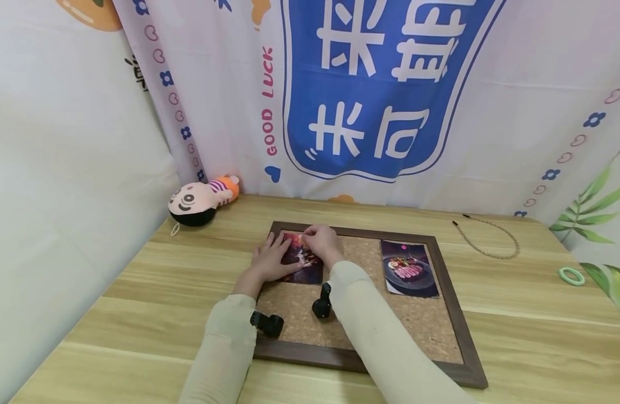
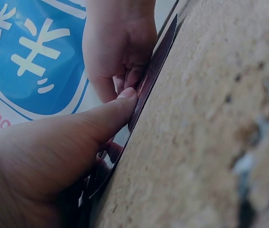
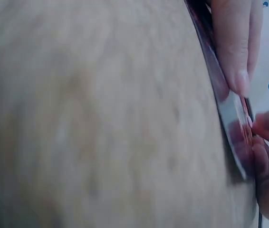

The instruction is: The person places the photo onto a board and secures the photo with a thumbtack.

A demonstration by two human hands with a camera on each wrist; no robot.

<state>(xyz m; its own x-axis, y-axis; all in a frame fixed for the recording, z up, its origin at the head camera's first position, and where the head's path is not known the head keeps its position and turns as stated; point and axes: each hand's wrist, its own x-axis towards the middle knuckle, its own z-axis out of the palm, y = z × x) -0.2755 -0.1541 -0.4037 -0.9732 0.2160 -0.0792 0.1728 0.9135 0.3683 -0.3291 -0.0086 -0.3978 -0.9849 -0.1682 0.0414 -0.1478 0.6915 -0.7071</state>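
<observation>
A dark, glossy photo (image 1: 307,274) with red and purple tones lies at the upper left of a cork board (image 1: 294,314) in a brown wooden frame. My left hand (image 1: 269,261) rests on its left side with the fingers spread, thumb (image 2: 122,102) on the sheet. At the photo's top edge my right hand (image 1: 324,242) pinches a small pink push pin (image 3: 249,121), mostly hidden by the fingertips. A second photo (image 1: 410,275), of food on a dark plate, hangs at the board's right under a pink push pin (image 1: 403,247).
A soft doll (image 1: 196,202) lies at the table's back left corner. Toward the right are a thin braided headband (image 1: 491,253) and a mint green ring (image 1: 571,276). A printed curtain (image 1: 229,112) closes off the back of the wooden table (image 1: 138,314).
</observation>
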